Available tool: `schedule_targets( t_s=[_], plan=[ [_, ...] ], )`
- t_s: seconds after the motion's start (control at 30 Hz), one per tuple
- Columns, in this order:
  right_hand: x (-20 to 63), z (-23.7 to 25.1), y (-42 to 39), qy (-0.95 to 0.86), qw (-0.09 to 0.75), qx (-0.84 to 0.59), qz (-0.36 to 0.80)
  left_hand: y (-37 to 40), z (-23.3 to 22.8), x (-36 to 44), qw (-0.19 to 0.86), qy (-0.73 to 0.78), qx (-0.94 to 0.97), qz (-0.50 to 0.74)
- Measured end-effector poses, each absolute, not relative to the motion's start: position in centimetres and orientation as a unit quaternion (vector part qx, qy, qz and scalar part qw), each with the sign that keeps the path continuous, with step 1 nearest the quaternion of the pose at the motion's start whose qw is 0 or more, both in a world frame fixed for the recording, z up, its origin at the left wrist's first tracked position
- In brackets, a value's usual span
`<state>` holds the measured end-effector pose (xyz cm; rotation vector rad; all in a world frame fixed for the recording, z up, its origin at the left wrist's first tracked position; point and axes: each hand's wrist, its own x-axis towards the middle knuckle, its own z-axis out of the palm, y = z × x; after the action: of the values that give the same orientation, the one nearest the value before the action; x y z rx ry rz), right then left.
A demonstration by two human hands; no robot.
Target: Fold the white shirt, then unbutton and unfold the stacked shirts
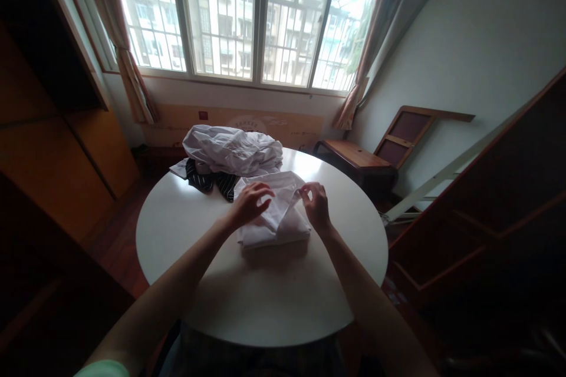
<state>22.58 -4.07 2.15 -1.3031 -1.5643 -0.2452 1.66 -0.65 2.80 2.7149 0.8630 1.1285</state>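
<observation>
Head view: your left hand (250, 203) lay palm-down on the folded white garment (274, 221), fingers spread and slightly curled, pressing the left part of the cloth; nothing was clamped in it. Your right hand (315, 203) sat at the garment's upper right edge, thumb and fingertips pinched together on a small fold of the white fabric. The two hands were near each other but apart, with a raised ridge of cloth between them. The garment was a compact, roughly rectangular bundle, lying flat on the round white table (265, 300), a bit past the table's centre, away from you, with its near edge squared off and casting a shadow toward you. Just behind it, touching or nearly touching its far edge, sat a loose pile of white clothes (232, 150), crumpled and unfolded. Under that pile a dark striped garment (207, 179) stuck out on the left side, resting on the tabletop. The near half of the table was bare surface. Beyond the table was a wide barred window (247, 17) with curtains (128, 65) drawn to both sides, very bright. A wooden bench (354, 159) stood to the right of the table by the wall, with a framed wooden panel (411, 132) leaning behind it. Dark wooden furniture (57, 147) filled the left edge, too dim to detail.
</observation>
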Motion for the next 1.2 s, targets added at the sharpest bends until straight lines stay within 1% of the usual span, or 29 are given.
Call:
schedule_targets(
  t_s=[0.1, 0.13, 0.2, 0.33, 0.4, 0.63, 0.7, 0.83, 0.9, 1.03, 1.2],
  plan=[
    [22.5, 2.0, -4.1, -0.638, 0.520, -0.552, -0.131, -2.4, 3.3, 2.4, 0.112, 0.187, 0.954, 0.204],
    [22.5, 2.0, -4.1, -0.631, 0.524, -0.554, -0.142, -2.7, 3.4, 2.4, 0.135, 0.177, 0.960, 0.168],
    [22.5, 2.1, -4.2, -0.614, 0.537, -0.555, -0.163, -2.8, 3.4, 2.4, 0.187, 0.175, 0.957, 0.137],
    [22.6, 2.4, -4.5, -0.575, 0.565, -0.560, -0.190, -2.5, 2.7, 2.6, 0.288, 0.186, 0.929, 0.138],
    [22.7, 2.5, -4.5, -0.563, 0.579, -0.560, -0.187, -2.4, 2.1, 2.9, 0.310, 0.196, 0.917, 0.157],
    [21.4, 3.0, -5.4, -0.559, 0.608, -0.547, -0.135, -2.0, 1.4, 3.6, 0.283, 0.259, 0.882, 0.274],
    [20.4, 3.0, -5.9, -0.611, 0.573, -0.539, -0.091, -1.7, 1.5, 3.5, 0.281, 0.281, 0.860, 0.320],
    [18.8, 2.4, -6.5, -0.754, 0.384, -0.533, -0.005, -0.8, 1.3, 3.2, 0.288, 0.329, 0.805, 0.400],
    [18.4, 2.0, -6.4, -0.775, 0.319, -0.545, 0.003, -0.5, 1.1, 3.1, 0.297, 0.347, 0.788, 0.413],
    [18.4, 1.6, -6.1, -0.765, 0.268, -0.586, -0.008, -0.1, 0.8, 3.0, 0.323, 0.337, 0.790, 0.397],
    [18.7, 1.5, -5.9, -0.761, 0.230, -0.606, -0.009, -0.1, 0.7, 2.9, 0.371, 0.291, 0.812, 0.344]
  ],
)
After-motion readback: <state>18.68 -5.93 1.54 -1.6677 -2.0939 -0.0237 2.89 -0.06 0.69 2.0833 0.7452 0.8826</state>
